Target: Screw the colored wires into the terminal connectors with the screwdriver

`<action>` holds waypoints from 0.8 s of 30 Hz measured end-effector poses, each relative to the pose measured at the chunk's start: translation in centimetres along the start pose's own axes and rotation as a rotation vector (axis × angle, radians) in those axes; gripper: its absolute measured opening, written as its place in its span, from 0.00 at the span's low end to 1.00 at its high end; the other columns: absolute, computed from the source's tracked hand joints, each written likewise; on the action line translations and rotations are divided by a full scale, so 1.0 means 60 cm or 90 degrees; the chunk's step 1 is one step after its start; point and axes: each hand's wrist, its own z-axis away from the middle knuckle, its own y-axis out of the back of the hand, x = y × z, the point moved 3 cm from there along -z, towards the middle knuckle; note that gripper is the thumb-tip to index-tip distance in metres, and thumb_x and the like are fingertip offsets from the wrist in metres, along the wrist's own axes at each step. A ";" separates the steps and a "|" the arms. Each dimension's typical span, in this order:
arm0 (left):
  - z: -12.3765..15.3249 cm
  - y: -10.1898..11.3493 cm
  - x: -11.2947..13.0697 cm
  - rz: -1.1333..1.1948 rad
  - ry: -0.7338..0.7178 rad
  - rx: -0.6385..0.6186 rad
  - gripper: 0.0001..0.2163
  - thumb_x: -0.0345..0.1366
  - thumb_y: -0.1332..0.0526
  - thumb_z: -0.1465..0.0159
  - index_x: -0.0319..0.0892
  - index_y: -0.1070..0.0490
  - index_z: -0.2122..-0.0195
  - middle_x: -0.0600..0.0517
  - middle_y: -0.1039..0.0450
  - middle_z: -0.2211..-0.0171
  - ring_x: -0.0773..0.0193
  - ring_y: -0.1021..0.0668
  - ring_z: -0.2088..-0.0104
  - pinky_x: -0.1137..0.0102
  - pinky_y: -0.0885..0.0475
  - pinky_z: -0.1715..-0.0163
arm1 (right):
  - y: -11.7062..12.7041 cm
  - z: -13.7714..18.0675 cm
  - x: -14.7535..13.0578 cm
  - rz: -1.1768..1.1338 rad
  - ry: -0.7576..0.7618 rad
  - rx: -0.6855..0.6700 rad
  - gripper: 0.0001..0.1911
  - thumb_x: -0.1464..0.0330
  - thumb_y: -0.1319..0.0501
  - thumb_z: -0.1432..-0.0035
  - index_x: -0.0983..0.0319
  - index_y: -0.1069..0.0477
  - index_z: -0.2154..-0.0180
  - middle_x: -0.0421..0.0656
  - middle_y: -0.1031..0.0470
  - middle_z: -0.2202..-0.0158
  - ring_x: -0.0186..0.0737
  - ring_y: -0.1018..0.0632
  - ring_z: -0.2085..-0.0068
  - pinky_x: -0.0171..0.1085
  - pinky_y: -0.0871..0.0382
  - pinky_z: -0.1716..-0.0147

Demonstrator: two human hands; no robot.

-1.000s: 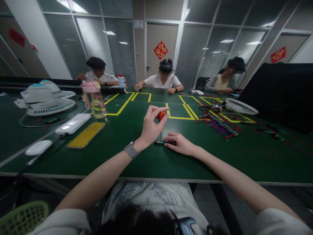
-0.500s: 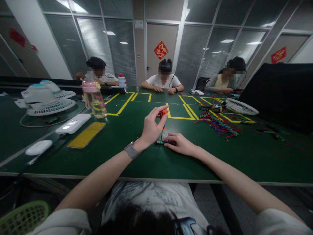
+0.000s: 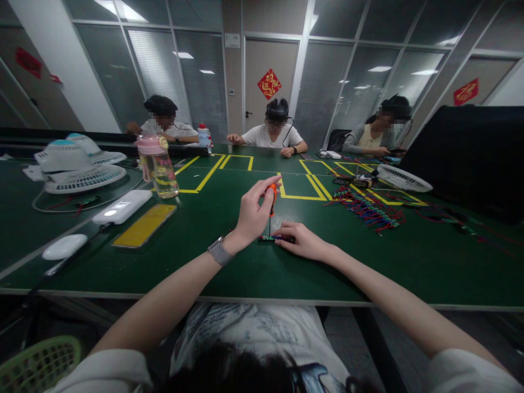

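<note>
Small green rectangular circuit board (image 3: 266, 238) flat on the green tabletop (image 3: 262, 278), twelve o'clock from the wearer. Right hand (image 3: 302, 240) at its three o'clock end; gripping or merely touching, I can't tell. Left hand (image 3: 254, 212) pinches an orange-handled, thin-shafted screwdriver (image 3: 273, 191), upright over the board. Beyond, two o'clock: red-and-blue-wired green boards (image 3: 368, 210).

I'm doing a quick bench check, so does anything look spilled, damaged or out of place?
Nothing looks spilled or clearly damaged. The untidiest spot is the cluster of red and blue wires beyond and right of the right hand, loose ends sprawling over the green table.
</note>
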 end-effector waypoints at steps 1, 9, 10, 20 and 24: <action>0.000 -0.001 0.000 0.001 0.006 0.005 0.13 0.32 0.47 0.31 0.43 0.29 0.48 0.48 0.25 0.56 0.65 0.22 0.58 0.70 0.27 0.58 | 0.000 0.000 0.000 -0.001 0.001 0.000 0.13 0.67 0.42 0.36 0.62 0.24 0.53 0.44 0.28 0.64 0.35 0.27 0.68 0.34 0.33 0.66; -0.002 0.002 0.012 -0.087 -0.062 0.032 0.08 0.35 0.37 0.37 0.44 0.24 0.57 0.52 0.33 0.65 0.68 0.28 0.65 0.72 0.29 0.63 | 0.001 0.000 -0.002 0.004 -0.010 -0.003 0.13 0.67 0.42 0.37 0.63 0.24 0.54 0.44 0.28 0.64 0.35 0.26 0.68 0.34 0.33 0.66; -0.002 0.003 0.012 -0.087 -0.063 0.030 0.08 0.36 0.39 0.36 0.44 0.24 0.57 0.52 0.33 0.65 0.67 0.28 0.64 0.71 0.29 0.62 | 0.001 0.000 -0.003 0.005 -0.009 -0.003 0.13 0.67 0.42 0.37 0.63 0.24 0.54 0.44 0.28 0.64 0.36 0.26 0.68 0.34 0.33 0.66; -0.001 -0.001 0.001 0.001 0.001 0.001 0.13 0.32 0.47 0.31 0.43 0.29 0.49 0.49 0.26 0.57 0.66 0.23 0.58 0.70 0.28 0.58 | 0.001 0.000 -0.001 0.001 -0.007 -0.002 0.13 0.67 0.42 0.37 0.62 0.24 0.53 0.44 0.28 0.64 0.35 0.27 0.68 0.34 0.33 0.66; -0.002 -0.001 0.005 -0.048 -0.018 0.019 0.10 0.31 0.41 0.35 0.44 0.26 0.54 0.51 0.28 0.62 0.67 0.25 0.62 0.73 0.29 0.63 | 0.001 0.000 -0.002 0.005 -0.011 -0.005 0.13 0.67 0.42 0.37 0.63 0.24 0.54 0.44 0.28 0.64 0.35 0.26 0.68 0.34 0.33 0.66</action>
